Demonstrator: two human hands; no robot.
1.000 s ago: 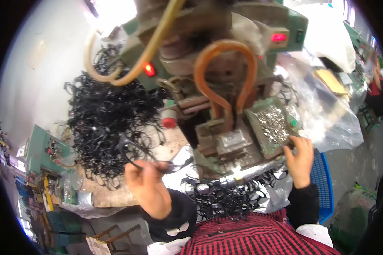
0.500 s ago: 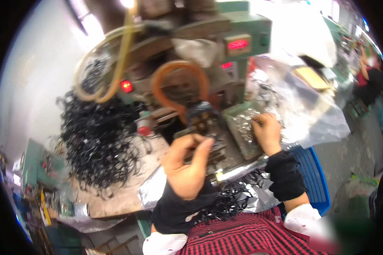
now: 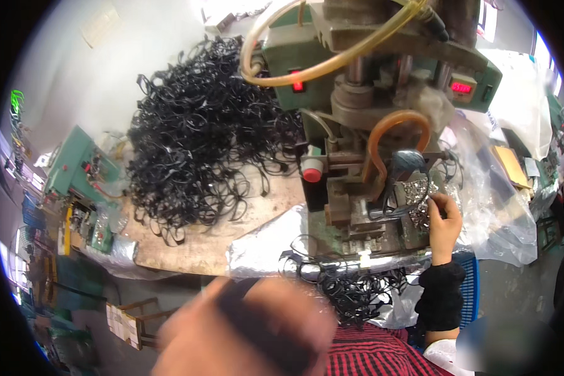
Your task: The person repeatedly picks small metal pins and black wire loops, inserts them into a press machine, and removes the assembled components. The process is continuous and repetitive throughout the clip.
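My left hand (image 3: pixel 257 332) is raised close in the lower middle, badly smeared by motion, with a dark band across it. Its fingers cannot be made out. On the right, my right hand (image 3: pixel 445 227) is closed in a pinch at the tray of small shiny metal pieces (image 3: pixel 416 219). Whatever its fingertips hold is too small or hidden to name. A black looped strip (image 3: pixel 391 212) curves beside those fingertips, in front of the bench press (image 3: pixel 351 94). An orange hose (image 3: pixel 375 141) arches above the press bed.
A big heap of black looped strips (image 3: pixel 200 138) covers the table's left part. More black strips (image 3: pixel 363 291) lie by my lap. A red push button (image 3: pixel 311 174) stands left of the press bed. A blue basket (image 3: pixel 469 291) and clear plastic bag (image 3: pixel 495 213) are at right.
The view has swung left, so the press sits farther right. My left hand has come from before the press down close to the camera. My right hand stays at the tray.
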